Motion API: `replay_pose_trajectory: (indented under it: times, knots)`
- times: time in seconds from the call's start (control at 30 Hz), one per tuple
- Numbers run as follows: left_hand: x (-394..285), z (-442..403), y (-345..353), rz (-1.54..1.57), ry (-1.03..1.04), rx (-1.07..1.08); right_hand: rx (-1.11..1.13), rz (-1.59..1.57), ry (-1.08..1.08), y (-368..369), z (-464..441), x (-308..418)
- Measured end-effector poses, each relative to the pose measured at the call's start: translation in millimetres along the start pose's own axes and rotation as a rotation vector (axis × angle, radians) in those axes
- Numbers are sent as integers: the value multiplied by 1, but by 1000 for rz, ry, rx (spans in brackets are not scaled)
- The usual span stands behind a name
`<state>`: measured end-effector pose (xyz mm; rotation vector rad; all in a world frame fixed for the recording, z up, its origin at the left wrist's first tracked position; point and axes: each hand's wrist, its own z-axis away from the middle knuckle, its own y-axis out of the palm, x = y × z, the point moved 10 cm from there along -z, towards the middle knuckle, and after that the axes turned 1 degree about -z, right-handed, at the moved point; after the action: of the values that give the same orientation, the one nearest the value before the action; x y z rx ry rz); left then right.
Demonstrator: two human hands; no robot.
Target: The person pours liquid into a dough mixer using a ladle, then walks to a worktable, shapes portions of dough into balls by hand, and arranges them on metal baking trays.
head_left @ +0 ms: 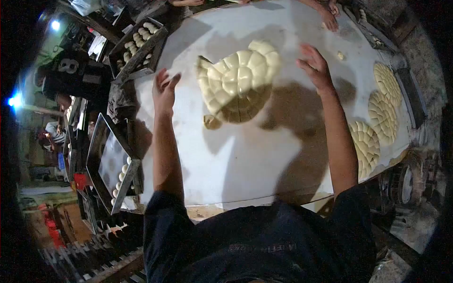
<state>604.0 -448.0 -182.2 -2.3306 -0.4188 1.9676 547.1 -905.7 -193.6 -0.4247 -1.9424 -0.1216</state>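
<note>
A large pale dough slab [238, 78], divided into many puffy segments, is on or just above the white table [212, 174] between my hands; I cannot tell whether it touches everywhere. Its edges look slightly blurred. My left hand [165, 92] is raised to the left of it, fingers apart and holding nothing. To the right, my right hand [314, 68] is also held up with its fingers spread, apart from the dough. A small dough lump [212, 122] lies by the slab's lower left edge. Another small dough piece [340, 55] is beyond my right hand.
Several segmented dough rounds [383, 118] lie along the table's right side. A tray of dough balls [137, 47] stands at the upper left, and another tray [111, 162] sits lower left. Another person's hand [330, 21] rests at the far edge. A person in black [75, 78] is at left.
</note>
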Motion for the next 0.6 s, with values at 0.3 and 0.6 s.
replay_pose_trajectory:
  times: [0.3, 0.6]
  knots:
    - [177, 266, 23, -113, -241, 83, -183, 397, 163, -33, 319, -59]
    - [171, 91, 113, -704, -411, 107, -201, 534, 77, -25, 304, -39]
